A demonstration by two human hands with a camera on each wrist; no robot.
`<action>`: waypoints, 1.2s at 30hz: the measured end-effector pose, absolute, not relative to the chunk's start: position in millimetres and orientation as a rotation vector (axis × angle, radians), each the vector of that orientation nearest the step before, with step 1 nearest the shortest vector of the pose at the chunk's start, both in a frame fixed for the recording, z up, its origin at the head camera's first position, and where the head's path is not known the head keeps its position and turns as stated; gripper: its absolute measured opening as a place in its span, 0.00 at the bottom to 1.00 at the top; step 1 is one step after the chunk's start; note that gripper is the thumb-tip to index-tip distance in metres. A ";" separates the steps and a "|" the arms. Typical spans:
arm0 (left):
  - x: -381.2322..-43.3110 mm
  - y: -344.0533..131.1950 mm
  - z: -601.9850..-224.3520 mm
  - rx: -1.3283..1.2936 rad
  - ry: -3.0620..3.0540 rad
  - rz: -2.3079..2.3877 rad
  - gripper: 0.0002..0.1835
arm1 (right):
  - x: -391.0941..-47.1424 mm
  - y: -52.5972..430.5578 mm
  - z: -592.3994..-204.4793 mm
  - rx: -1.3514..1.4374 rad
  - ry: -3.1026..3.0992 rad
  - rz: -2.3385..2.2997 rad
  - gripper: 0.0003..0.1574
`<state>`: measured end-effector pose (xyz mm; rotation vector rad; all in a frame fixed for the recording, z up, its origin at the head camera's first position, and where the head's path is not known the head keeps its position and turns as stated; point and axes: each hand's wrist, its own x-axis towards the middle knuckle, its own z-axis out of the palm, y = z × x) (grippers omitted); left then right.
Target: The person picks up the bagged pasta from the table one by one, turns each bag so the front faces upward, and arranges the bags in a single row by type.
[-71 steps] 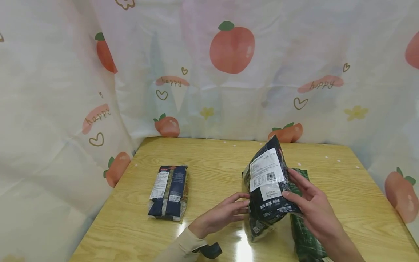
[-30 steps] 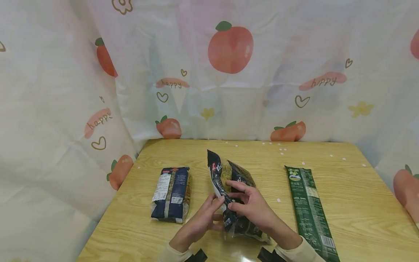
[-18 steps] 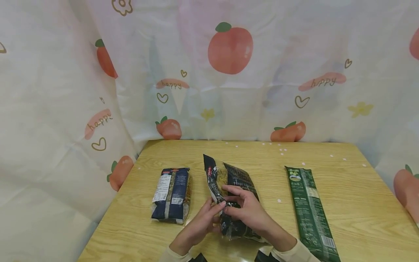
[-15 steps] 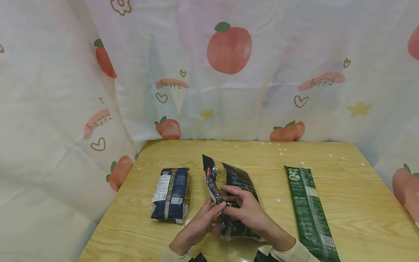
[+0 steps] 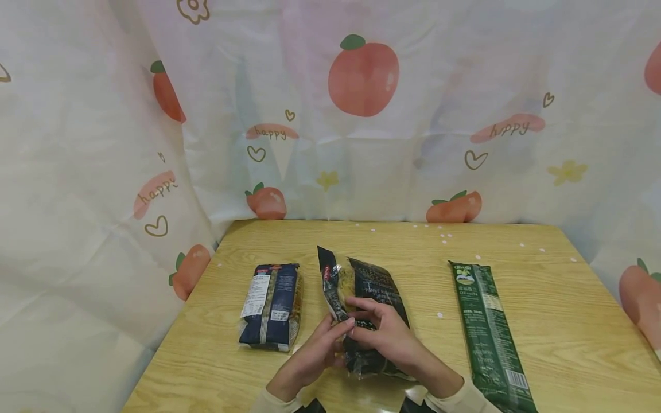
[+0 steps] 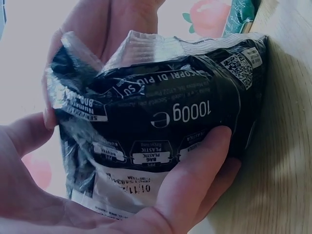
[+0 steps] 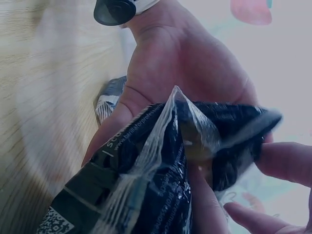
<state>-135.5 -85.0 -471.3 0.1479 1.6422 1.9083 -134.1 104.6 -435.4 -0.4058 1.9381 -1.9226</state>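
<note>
A black plastic bag of pasta with a clear window stands tilted at the middle of the table, its printed front facing up and to the right. My left hand holds its left side, thumb at the near edge and fingers against the back. From the right, my right hand pinches the same edge, fingers lying over the front. In the left wrist view the bag's end reads 1000g, with my left fingers pressed on it. The right wrist view shows the crimped seal near my right palm.
A dark blue pasta packet with a white label lies to the left. On the right lies a long green spaghetti packet. Small white specks dot the wooden table, and a printed curtain hangs behind it.
The bag has moved left, away from the green packet, and turned from its white-labelled back to its front. Lately it tips flatter, both hands staying on its edge.
</note>
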 end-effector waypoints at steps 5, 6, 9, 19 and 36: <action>-136.5 -86.5 -473.6 0.162 1.586 1.940 0.38 | -134.3 107.0 -437.8 -0.421 1.834 -1.943 0.41; -136.7 -86.8 -474.4 0.161 1.578 1.947 0.37 | -134.6 107.8 -438.4 -0.424 1.819 -1.951 0.41; -137.0 -87.0 -477.7 0.161 1.559 1.972 0.36 | -136.1 111.1 -440.0 -0.418 1.827 -1.973 0.39; -134.2 -89.8 -485.1 0.180 1.469 2.079 0.31 | -142.6 141.4 -434.9 -0.252 2.053 -2.050 0.32; -131.6 -90.1 -489.4 0.021 1.496 2.128 0.32 | -143.9 186.4 -460.3 0.105 2.082 -1.895 0.37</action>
